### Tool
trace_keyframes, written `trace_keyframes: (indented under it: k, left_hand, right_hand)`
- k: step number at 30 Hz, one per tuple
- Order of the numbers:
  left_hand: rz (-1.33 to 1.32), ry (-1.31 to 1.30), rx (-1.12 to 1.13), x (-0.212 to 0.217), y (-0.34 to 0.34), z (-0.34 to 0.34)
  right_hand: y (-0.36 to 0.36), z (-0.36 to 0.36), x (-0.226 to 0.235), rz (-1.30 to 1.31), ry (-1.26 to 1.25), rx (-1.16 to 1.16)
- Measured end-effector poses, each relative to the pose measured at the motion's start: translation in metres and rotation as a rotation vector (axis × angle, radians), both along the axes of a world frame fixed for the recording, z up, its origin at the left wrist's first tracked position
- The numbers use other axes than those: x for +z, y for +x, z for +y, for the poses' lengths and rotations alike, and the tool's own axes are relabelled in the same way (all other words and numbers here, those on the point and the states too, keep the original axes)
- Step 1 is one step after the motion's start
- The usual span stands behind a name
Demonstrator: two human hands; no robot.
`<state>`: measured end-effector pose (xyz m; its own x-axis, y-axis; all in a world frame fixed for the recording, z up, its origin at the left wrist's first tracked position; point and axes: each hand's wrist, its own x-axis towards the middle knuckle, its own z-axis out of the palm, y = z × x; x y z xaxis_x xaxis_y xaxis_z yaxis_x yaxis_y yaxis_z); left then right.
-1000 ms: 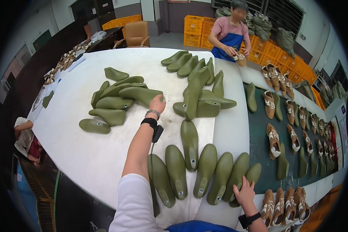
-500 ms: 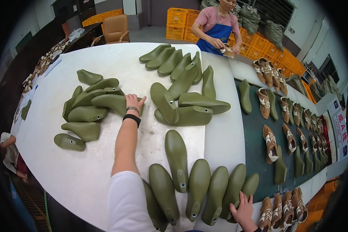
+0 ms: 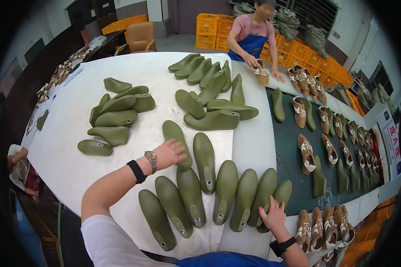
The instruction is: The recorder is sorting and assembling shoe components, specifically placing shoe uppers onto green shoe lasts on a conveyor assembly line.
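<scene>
Green shoe lasts cover much of the white table. My left hand [image 3: 168, 153], with a watch and a black band at its wrist, has its fingers over the lower end of a shoe last [image 3: 173, 133] just above the near row. That last tilts toward the upper left. At the right end of the near row, my right hand [image 3: 274, 216] grips the lower part of a smaller shoe last [image 3: 283, 191]; its end is partly hidden by the fingers. Beside it a longer last [image 3: 263, 196] leans the same way. Several more, such as this one [image 3: 226, 187], fan out between my hands.
A pile of lasts [image 3: 116, 119] lies at left, with more groups [image 3: 211, 115] at the far middle. On the right, a dark green conveyor belt [image 3: 289, 155] carries brown shoes [image 3: 306, 153] and lasts. Across the table, a person in a blue apron [image 3: 252, 46] handles a shoe.
My left hand has come nearer from the left pile, bringing a last to the near row. The right hand stays at the row's right end. The person opposite has lowered a shoe to the tabletop.
</scene>
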<state>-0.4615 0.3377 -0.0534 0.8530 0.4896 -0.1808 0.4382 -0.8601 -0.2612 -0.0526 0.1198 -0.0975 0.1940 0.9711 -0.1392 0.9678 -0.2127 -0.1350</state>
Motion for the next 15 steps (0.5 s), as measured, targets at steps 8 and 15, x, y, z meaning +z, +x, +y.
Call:
trace_keyframes:
  k: [8, 15]
  left_hand:
    - [-0.847, -0.478, 1.076, -0.09, 0.012, 0.028]
    - [-1.318, -0.64, 1.439, -0.103, 0.053, 0.039]
  right_hand:
    - [-0.003, -0.002, 0.004, -0.006, -0.06, -0.039]
    - [-0.007, -0.001, 0.005, 0.011, -0.081, -0.034]
